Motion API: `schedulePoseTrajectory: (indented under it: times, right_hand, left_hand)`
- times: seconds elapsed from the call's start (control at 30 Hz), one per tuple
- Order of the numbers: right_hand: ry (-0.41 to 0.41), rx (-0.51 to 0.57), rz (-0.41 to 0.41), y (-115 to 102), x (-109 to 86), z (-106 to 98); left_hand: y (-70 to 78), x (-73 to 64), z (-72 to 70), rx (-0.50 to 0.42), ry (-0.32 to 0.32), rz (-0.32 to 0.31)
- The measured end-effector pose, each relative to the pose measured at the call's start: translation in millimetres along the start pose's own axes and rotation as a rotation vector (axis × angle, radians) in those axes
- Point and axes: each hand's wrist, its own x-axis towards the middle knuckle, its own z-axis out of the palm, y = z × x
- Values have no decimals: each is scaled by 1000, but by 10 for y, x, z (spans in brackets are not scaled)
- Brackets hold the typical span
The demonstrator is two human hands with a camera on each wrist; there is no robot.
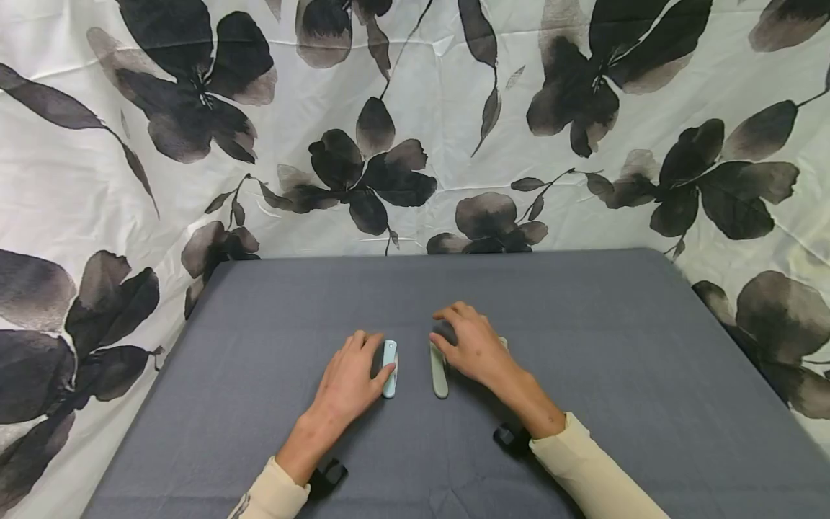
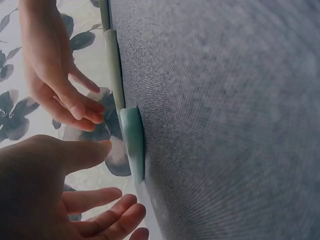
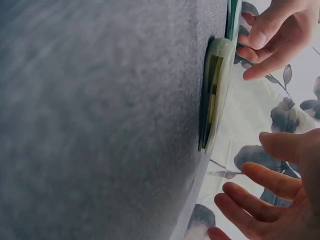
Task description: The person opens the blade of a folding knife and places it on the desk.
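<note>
A slim light blue folding-knife-like handle (image 1: 390, 352) with rounded ends lies on the grey cloth. My left hand (image 1: 346, 378) hovers beside it with fingers loosely bent, the thumb overlapping it in the head view. In the left wrist view, a gap shows between the thumb and the blue handle (image 2: 133, 145). To its right lies a similar pale green handle (image 1: 439, 375); the right wrist view shows a slot with brassy strips along its side. Over its upper part hangs my right hand (image 1: 476, 346), fingers spread and relaxed. Another pale green end (image 1: 503, 342) peeks out behind that hand, mostly hidden.
Grey cloth (image 1: 292, 303) covers the tabletop. A white curtain with dark flowers (image 1: 389, 180) hangs behind and along both sides. Black wrist cameras (image 1: 512, 438) sit under both wrists, by the cream sleeves (image 1: 596, 476).
</note>
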Motion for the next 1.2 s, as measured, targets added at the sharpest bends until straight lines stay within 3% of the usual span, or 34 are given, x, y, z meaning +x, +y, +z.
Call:
schedulePoseTrajectory:
  times: [0.67, 1.2]
  right_hand:
    - [-55, 5, -52, -34, 187, 76]
    - [-110, -19, -74, -94, 313, 156]
  left_hand:
    - [21, 61, 28, -14, -86, -82]
    - [29, 60, 58, -29, -103, -89]
